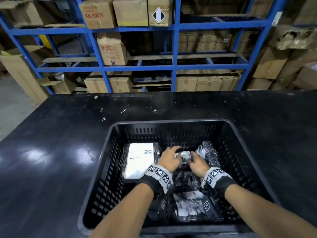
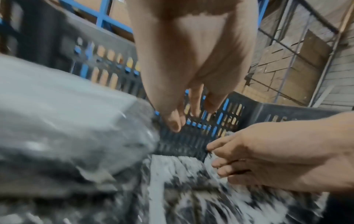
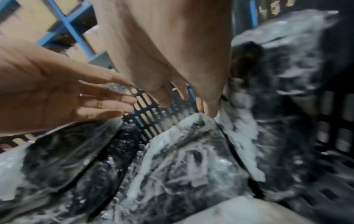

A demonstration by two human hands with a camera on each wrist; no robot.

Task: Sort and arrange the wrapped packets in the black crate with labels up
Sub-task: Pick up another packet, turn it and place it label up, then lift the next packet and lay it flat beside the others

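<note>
Your left hand [image 1: 169, 158] and right hand [image 1: 199, 163], fingers loosely spread, flank the small crumpled clear-plastic-wrapped packet [image 1: 185, 156] mid black slotted plastic crate [image 1: 109, 133], both equally near, whether gripping it I cannot tell.

Glossy crinkled plastic packets [image 1: 184, 156] in a matt slotted plastic crate [image 1: 106, 170]

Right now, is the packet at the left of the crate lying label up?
Yes: the left packet shows its white label with barcodes facing up.
</note>
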